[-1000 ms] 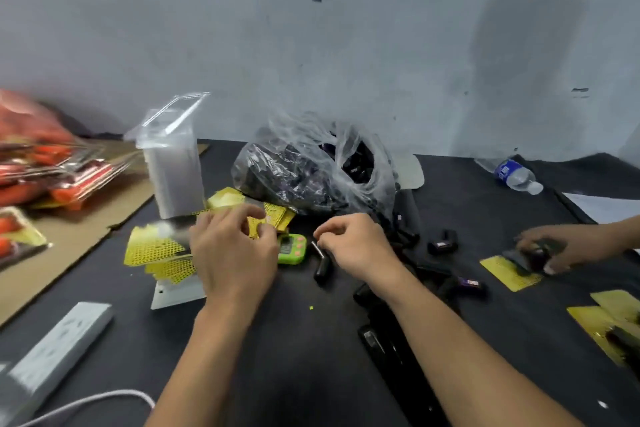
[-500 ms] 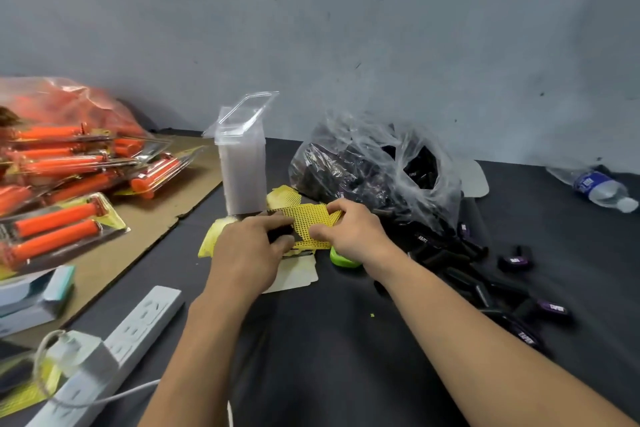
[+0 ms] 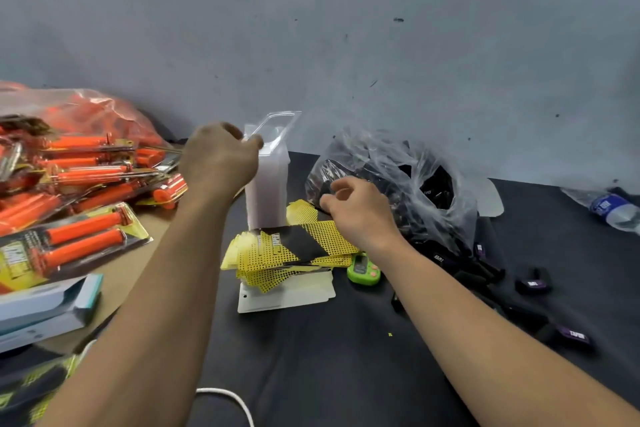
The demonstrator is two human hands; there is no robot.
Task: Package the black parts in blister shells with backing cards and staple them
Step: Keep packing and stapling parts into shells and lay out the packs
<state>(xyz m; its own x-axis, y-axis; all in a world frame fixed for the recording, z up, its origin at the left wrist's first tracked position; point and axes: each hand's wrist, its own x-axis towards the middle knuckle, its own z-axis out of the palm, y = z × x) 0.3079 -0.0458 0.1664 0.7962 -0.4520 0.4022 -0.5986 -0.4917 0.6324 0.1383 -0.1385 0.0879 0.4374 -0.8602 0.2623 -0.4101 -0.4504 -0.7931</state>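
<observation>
A tall stack of clear blister shells (image 3: 268, 184) stands at the back of the black table. My left hand (image 3: 220, 158) is at its top, thumb and curled fingers pinching the edge of the tilted top shell (image 3: 278, 126). A fanned pile of yellow-and-black backing cards (image 3: 287, 248) lies in front of the stack on white cards (image 3: 287, 298). My right hand (image 3: 362, 217) hovers over the pile's right end, fingers loosely curled and holding nothing. Black parts fill a clear plastic bag (image 3: 415, 177), and loose black parts (image 3: 531, 284) lie to its right.
Finished packs of orange grips (image 3: 79, 239) are heaped on cardboard at the left, beside light boxes (image 3: 41, 305). A green timer (image 3: 363, 270) sits by the cards. A water bottle (image 3: 613, 208) lies far right. A white cable (image 3: 228, 395) runs near the front edge.
My left hand rose from the backing cards to the top of the shell stack. My right hand let go of the card and lifted slightly. The view shifted left.
</observation>
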